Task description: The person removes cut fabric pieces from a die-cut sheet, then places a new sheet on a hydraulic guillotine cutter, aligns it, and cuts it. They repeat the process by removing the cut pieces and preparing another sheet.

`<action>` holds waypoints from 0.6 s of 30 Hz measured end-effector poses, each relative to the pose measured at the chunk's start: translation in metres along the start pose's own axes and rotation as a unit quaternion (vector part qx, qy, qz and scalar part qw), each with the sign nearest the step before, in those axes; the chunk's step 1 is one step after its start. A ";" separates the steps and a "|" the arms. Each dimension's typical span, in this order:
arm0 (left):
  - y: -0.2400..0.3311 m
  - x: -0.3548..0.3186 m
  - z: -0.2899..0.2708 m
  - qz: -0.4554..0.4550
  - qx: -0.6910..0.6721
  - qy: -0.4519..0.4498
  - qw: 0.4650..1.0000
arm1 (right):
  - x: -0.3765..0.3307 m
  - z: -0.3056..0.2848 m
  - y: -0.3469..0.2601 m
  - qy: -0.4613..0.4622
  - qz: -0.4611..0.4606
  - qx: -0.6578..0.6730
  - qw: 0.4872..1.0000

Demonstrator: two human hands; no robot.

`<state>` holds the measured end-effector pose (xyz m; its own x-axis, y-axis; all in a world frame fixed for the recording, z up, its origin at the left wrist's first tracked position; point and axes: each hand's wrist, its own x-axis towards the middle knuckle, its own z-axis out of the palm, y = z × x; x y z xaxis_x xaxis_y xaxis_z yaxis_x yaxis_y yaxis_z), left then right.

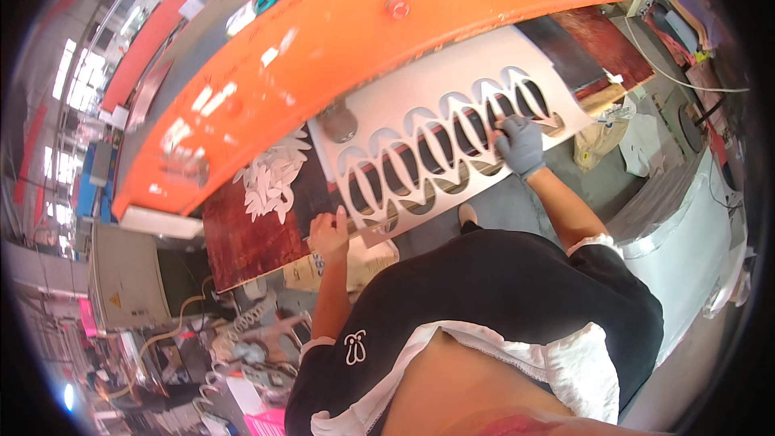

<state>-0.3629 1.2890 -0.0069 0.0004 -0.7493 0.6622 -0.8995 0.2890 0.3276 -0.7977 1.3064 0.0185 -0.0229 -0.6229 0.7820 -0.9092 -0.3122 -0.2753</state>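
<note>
A white sheet (460, 60) with rows of long oval holes lies across the table under an orange machine beam (355, 32). Its near, cut-out part reaches past the table's front edge. My right hand (519, 147), in a grey glove, has its fingers closed on the sheet's near right part, among the holes. At the sheet's near left corner is my bare left hand (328, 234), its fingers bent against the edge in what looks like a pinch. A dark rounded block (339, 123) sits on the sheet's left part, close to the beam.
Loose white cut pieces (274, 173) lie heaped on the worn red tabletop (258, 250) at the left. Silvery wrapped material (686, 234) stands at my right. A beige bag (601, 141) lies beyond the table's right front edge. Cluttered goods (258, 347) fill the lower left.
</note>
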 end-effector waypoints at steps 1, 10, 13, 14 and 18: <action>0.003 -0.002 0.001 0.023 0.006 0.021 0.999 | -0.005 -0.006 0.004 -0.031 -0.003 -0.001 1.000; 0.014 -0.009 -0.002 0.013 0.027 0.034 0.999 | 0.113 -0.133 0.219 0.202 0.212 0.161 0.943; 0.017 0.006 -0.003 -0.030 0.034 0.007 0.999 | 0.089 -0.121 0.251 0.161 0.197 0.339 0.906; 0.020 0.003 -0.006 -0.022 0.036 0.000 0.999 | 0.071 -0.115 0.246 0.107 0.181 0.353 0.912; 0.023 0.023 -0.011 -0.013 0.058 -0.003 0.998 | 0.030 -0.089 0.161 -0.014 0.136 0.031 0.990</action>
<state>-0.3788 1.2851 0.0231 0.0219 -0.7592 0.6505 -0.9440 0.1986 0.2635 -0.9817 1.3012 0.0471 -0.2516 -0.7095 0.6582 -0.8438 -0.1723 -0.5082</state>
